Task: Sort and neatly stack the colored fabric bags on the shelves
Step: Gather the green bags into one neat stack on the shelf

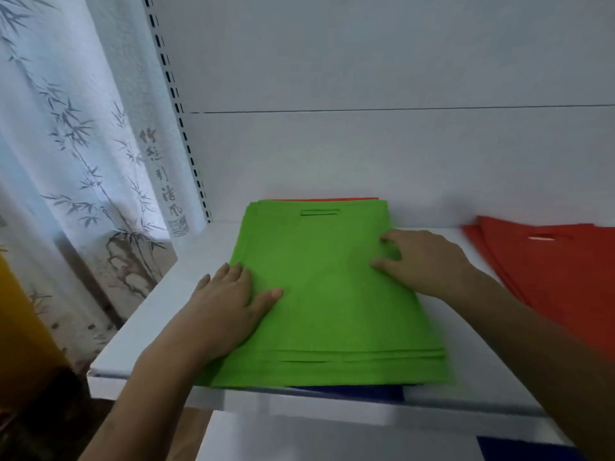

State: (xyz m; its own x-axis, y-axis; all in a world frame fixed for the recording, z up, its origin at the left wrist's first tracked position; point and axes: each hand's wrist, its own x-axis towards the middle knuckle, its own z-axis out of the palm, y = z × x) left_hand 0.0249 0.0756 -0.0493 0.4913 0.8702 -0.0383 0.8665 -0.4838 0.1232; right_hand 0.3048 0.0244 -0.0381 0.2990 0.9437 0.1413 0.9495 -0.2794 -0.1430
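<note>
Probably a shop: white slotted-upright display shelving (186, 161), flat fabric bags (326, 294) stacked under the fingers, bamboo-print curtain (83, 144) left of them.

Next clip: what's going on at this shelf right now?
A person is tidying a stack of green fabric bags on a white shelf. The left hand lies flat on the stack's left edge, and the right hand rests on its right side with fingers slightly bent. An orange edge peeks out behind the stack. More orange bags lie loosely to the right.
</note>
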